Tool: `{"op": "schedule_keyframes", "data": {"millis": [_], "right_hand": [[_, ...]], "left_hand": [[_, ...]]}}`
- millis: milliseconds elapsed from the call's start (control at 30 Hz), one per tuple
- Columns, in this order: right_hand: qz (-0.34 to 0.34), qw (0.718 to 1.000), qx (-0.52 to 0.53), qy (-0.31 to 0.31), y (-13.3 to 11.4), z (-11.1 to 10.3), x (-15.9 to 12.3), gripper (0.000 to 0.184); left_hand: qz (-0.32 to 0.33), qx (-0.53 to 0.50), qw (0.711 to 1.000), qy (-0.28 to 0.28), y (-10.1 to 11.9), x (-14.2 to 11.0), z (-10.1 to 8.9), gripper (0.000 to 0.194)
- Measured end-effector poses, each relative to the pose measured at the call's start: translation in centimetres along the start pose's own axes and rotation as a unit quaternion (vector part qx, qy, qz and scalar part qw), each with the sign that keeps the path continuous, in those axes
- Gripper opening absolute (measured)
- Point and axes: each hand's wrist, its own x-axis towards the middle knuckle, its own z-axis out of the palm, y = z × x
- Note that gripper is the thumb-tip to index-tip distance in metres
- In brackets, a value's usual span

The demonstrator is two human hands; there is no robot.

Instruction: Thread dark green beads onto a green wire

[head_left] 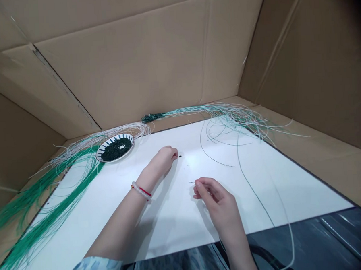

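On my feed the right hand pinches a thin strand between thumb and forefinger, the fingertips pressed together and the strand's tip poking out toward the left hand. That hand rests curled on the white board, a beaded bracelet at its wrist. Its fingers are bunched downward, and I cannot tell whether they are closed on anything. A tiny dark bead lies just beyond those fingers, near the strand's tip but apart from it. I judge the step in hand to be close work with strand and bead, and the next move calls for small, slow motions, since I have little to aim at. The plate of dark beads sits at the board's back left edge. Green strands spill over the left edge, pale strands run along the back, and loose ones curve across the right side. The near edge of the board lies just below the hands, so I have more room to work sideways than toward myself, with cardboard walls standing behind it all.
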Motion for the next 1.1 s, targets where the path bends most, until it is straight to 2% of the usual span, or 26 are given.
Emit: {"op": "schedule_keyframes", "data": {"millis": [167, 267, 333, 433, 533, 567, 633, 700, 933, 1100], "right_hand": [[-0.01, 1.0, 0.002, -0.002, 0.2, 0.1, 0.2, 0.029], [-0.014, 1.0, -0.01, -0.01, -0.1, 0.5, -0.1, 0.029], [-0.02, 0.999, -0.021, -0.017, -0.5, 1.1, -0.4, 0.027], [-0.026, 0.998, -0.04, -0.035, -1.3, 2.9, -1.4, 0.024], [-0.041, 0.996, -0.047, -0.064, -2.0, 5.2, -2.5, 0.02], [-0.051, 0.995, -0.049, -0.076, -2.2, 5.9, -2.8, 0.019], [-0.074, 0.991, -0.053, -0.101, -2.5, 7.2, -3.6, 0.016], [-0.079, 0.989, -0.053, -0.116, -2.8, 8.3, -4.5, 0.015], [-0.076, 0.992, -0.047, -0.087, -3.9, 11.1, -6.6, 0.013], [-0.105, 0.988, -0.066, -0.095, -3.9, 11.5, -6.7, 0.011]], "left_hand": [[-0.036, -0.069, 0.997, 0.02, 0.3, -1.8, -0.1, 0.019], [-0.059, -0.154, 0.985, 0.042, 0.6, -3.7, -1.2, 0.014], [-0.081, -0.23, 0.968, 0.056, 1.0, -5.6, -2.2, 0.012], [-0.115, -0.355, 0.926, 0.066, 1.8, -9.2, -3.9, 0.012], [-0.146, -0.446, 0.879, 0.085, 2.7, -13.3, -5.0, 0.022], [-0.162, -0.488, 0.852, 0.095, 2.9, -14.6, -5.1, 0.022], [-0.204, -0.595, 0.768, 0.122, 3.1, -16.7, -5.0, 0.017], [-0.223, -0.653, 0.709, 0.143, 3.2, -18.1, -4.8, 0.012], [-0.171, -0.722, 0.65, 0.168, 2.6, -19.5, -4.5, 0.004], [-0.159, -0.729, 0.639, 0.187, 2.3, -20.0, -4.3, 0.007]]}}
